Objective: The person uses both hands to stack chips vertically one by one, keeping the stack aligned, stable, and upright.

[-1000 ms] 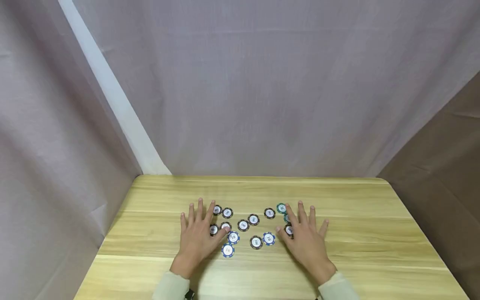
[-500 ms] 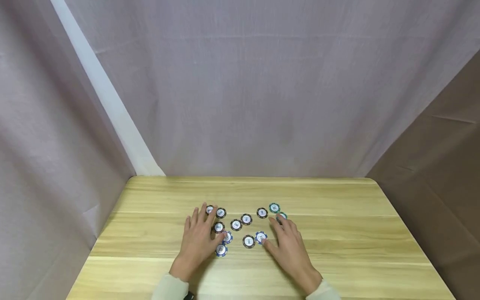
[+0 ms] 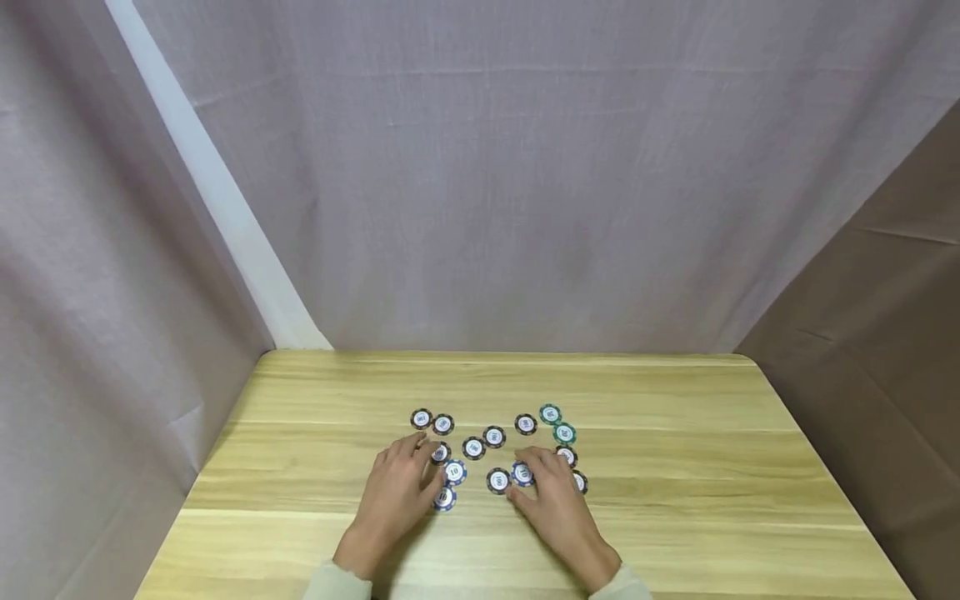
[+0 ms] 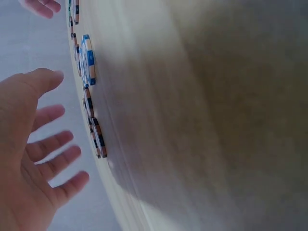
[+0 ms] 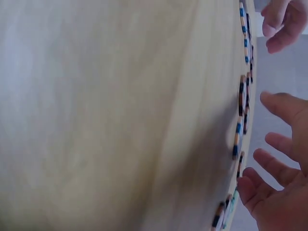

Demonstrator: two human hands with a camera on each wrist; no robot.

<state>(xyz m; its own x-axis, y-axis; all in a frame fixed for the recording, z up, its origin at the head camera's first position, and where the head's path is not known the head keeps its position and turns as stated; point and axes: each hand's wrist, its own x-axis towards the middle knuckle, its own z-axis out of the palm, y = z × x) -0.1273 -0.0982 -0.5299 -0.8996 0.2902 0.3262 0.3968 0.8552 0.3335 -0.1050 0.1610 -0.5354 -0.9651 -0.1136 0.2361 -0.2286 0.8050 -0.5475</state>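
Observation:
Poker chips lie flat and scattered on the wooden table. My left hand [image 3: 397,483] hovers at the left of the group, fingers relaxed and holding nothing. Nearest to it are a blue 10 chip [image 3: 454,472], a second blue chip [image 3: 446,497] and a black-and-brown chip [image 3: 440,452] that its fingers partly cover. Over the right part, my right hand [image 3: 557,504] has its fingers loosely bent above a blue 10 chip [image 3: 522,474]. Its thumb is beside a black-and-brown 100 chip [image 3: 498,481]. In the right wrist view, air shows between those fingers [image 5: 274,163] and the chips.
Two black-and-brown chips [image 3: 473,448] lie mid-table, with others [image 3: 422,418] at the far left. Two green 20 chips [image 3: 564,433] lie at the far right, above two partly hidden dark chips. Grey curtains [image 3: 525,208] stand behind the wooden table [image 3: 675,417].
My right hand has moved left from the green and dark chips to above the blue chip. The left hand has drawn back, uncovering the far-left chips. Fingers of both are more bent.

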